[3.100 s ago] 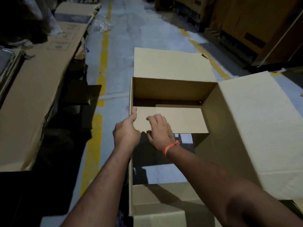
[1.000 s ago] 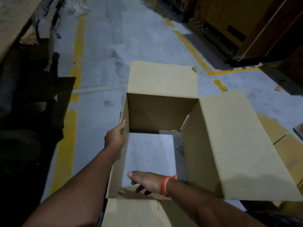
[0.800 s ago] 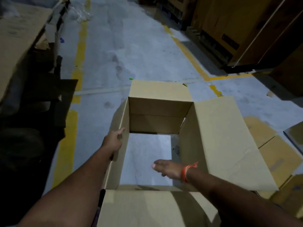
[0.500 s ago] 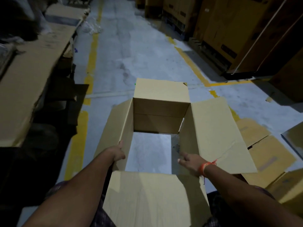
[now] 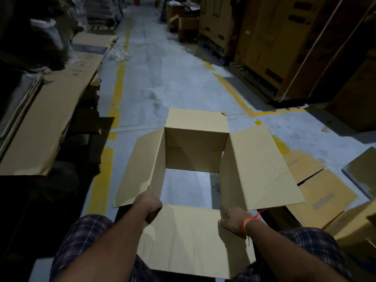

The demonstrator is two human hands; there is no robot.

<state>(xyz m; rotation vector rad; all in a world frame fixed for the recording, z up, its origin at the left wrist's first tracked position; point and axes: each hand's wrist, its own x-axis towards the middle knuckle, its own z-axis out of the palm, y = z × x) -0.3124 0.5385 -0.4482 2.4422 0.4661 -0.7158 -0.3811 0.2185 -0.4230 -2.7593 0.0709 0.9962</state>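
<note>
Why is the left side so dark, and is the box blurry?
Head view: dim light leaves the lower left nearly black; the cardboard box and pale floor catch the light; the box looks sharp; the top left corner is smeared.

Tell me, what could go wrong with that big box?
The box has no closed bottom; floor shows through, so anything put in might fall out. The left hand and right hand grip only its near corners, so it could fold. At the right lies flat cardboard, a possible slip.

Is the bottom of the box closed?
No, the grey floor shows through the box between its walls.
</note>
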